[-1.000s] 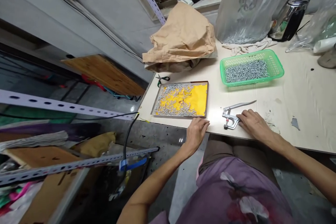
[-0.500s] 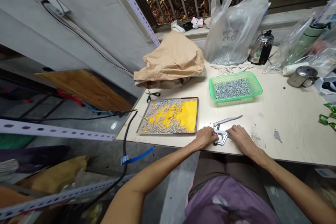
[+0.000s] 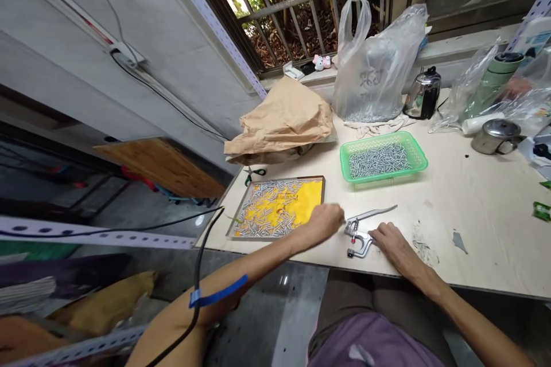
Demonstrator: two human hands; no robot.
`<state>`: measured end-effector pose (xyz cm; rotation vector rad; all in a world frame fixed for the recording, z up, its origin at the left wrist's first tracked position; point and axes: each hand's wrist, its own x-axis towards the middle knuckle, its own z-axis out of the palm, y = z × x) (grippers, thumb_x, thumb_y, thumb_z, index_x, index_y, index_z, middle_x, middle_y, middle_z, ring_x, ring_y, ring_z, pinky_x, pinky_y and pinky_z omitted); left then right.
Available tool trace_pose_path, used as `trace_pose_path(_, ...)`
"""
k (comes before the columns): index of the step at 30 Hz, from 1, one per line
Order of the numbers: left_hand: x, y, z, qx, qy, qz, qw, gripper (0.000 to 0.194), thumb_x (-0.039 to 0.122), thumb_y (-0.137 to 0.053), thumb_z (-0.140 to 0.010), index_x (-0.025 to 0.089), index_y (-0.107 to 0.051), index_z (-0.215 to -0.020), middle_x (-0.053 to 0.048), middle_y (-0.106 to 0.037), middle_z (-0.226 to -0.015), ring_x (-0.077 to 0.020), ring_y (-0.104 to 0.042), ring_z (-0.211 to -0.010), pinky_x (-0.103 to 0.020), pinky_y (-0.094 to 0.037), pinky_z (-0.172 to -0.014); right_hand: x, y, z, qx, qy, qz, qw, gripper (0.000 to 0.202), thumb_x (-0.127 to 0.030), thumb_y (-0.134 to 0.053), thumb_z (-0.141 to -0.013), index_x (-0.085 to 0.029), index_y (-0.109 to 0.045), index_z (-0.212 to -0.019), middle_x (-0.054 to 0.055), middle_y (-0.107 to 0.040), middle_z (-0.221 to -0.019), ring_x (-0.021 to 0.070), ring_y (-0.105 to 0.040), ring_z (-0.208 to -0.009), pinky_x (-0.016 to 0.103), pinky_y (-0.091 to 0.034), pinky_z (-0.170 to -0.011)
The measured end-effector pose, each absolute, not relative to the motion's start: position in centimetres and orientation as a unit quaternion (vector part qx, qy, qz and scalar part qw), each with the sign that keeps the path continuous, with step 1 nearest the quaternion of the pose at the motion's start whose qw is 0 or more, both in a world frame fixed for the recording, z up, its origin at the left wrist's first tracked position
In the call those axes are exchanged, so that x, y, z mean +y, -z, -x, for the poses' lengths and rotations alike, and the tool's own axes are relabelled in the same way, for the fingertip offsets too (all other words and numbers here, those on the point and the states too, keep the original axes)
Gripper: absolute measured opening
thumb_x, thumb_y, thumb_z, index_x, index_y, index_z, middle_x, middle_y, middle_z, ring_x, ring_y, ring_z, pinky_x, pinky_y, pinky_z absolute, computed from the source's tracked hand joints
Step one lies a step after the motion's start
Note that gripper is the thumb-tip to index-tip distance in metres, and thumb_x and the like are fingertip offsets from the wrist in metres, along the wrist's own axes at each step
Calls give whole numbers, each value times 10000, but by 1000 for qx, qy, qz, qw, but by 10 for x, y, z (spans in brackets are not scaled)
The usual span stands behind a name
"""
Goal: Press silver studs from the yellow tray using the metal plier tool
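My left hand (image 3: pixel 327 221) is raised over the right edge of the shallow tray (image 3: pixel 323 180), its fingers curled together. Whatever it may hold is hidden. The tray has a yellow bottom and many small silver metal pieces (image 3: pixel 262 215) scattered mostly over its left and front parts. Just right of that hand lie silver hand-press pliers (image 3: pixel 365 242) with a C-shaped jaw, a spring and a long lever. My right hand (image 3: pixel 391 239) grips the pliers' right end on the table, fingers bent around it.
Behind the pliers stands a green plastic basket (image 3: pixel 419 167) of similar metal pieces. Scissors (image 3: pixel 255 174) lie beyond the tray, near a brown paper bag (image 3: pixel 284 117). Further back are a clear plastic bag (image 3: pixel 374 77), a kettle (image 3: pixel 424 93) and a steel cup (image 3: pixel 495 136).
My left hand has left the pliers' jaw and moved left and up to the tray's edge. My right hand stays at the pliers. The view has tilted up slightly.
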<state>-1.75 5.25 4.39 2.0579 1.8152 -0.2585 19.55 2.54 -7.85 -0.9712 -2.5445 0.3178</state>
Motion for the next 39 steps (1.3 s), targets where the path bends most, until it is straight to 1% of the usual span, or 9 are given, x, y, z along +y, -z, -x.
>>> trace_pose_path(3,80,-83,28,653,-22,-753,78,271,296,-511,-930,175,-746,-995,-110,-706,-952,-207,-666,-864,-279,-471,-713,25,86,-195,-900,-115,358,221,222,-197,-421,-977,-215,-639,-937,64,-526,-830,209,-462,-786,315,-367,-675)
trace_pose_path(6,97,-101,50,659,-103,-745,13,301,255,-543,-914,208,-683,-1177,-74,-688,-1017,-174,-642,-908,-251,-458,-740,25,95,-194,-892,-106,363,249,278,-267,-377,-998,-215,-649,-971,72,-514,-806,219,-464,-775,332,-379,-678)
trace_pose_path(8,96,-97,69,688,-73,-722,13,271,234,-549,-904,189,-712,-1115,-78,-692,-1009,-175,-642,-910,-249,-453,-747,26,98,-194,-894,-98,356,254,298,-296,-363,-1004,-213,-649,-1017,72,-510,-799,220,-470,-768,335,-387,-678)
trace_pose_path(11,79,-75,99,751,64,-655,56,252,223,-529,-899,129,-757,-950,-120,-716,-921,-211,-662,-882,-270,-454,-732,27,100,-194,-897,-85,350,257,321,-312,-346,-1008,-209,-649,-1038,68,-507,-781,217,-471,-746,334,-391,-663)
trace_pose_path(16,51,-35,130,816,181,-538,112,311,331,-562,-874,116,-747,-1001,-160,-729,-1018,-264,-674,-994,-285,-480,-766,30,104,-194,-895,-82,344,273,356,-344,-327,-1011,-212,-656,-1040,65,-511,-768,211,-471,-718,338,-405,-668)
trace_pose_path(22,45,-17,136,822,142,-533,141,264,225,-542,-831,146,-737,-991,-118,-729,-1057,-234,-672,-1008,-272,-486,-795,30,88,-196,-900,-119,330,259,340,-350,-338,-1009,-209,-648,-1016,73,-534,-793,214,-479,-731,336,-410,-677)
trace_pose_path(27,44,-10,141,811,130,-553,143,275,181,-492,-855,135,-725,-993,-143,-718,-1083,-240,-664,-1021,-281,-477,-807,27,75,-197,-901,-153,341,218,302,-308,-359,-999,-208,-638,-1059,90,-551,-846,231,-485,-785,354,-421,-720)
trace_pose_path(36,27,-17,106,787,34,-605,120,208,195,-500,-868,174,-677,-976,-81,-730,-935,-209,-676,-876,-265,-453,-731,23,72,-195,-895,-161,368,191,285,-241,-375,-996,-170,-643,-1064,98,-554,-878,230,-484,-831,338,-414,-732)
trace_pose_path(39,26,-20,90,773,-10,-622,127,151,162,-519,-850,167,-666,-883,-74,-718,-883,-195,-667,-830,-266,-455,-722,21,69,-195,-895,-160,368,196,273,-219,-389,-991,-149,-640,-1071,102,-557,-883,229,-479,-832,336,-414,-736)
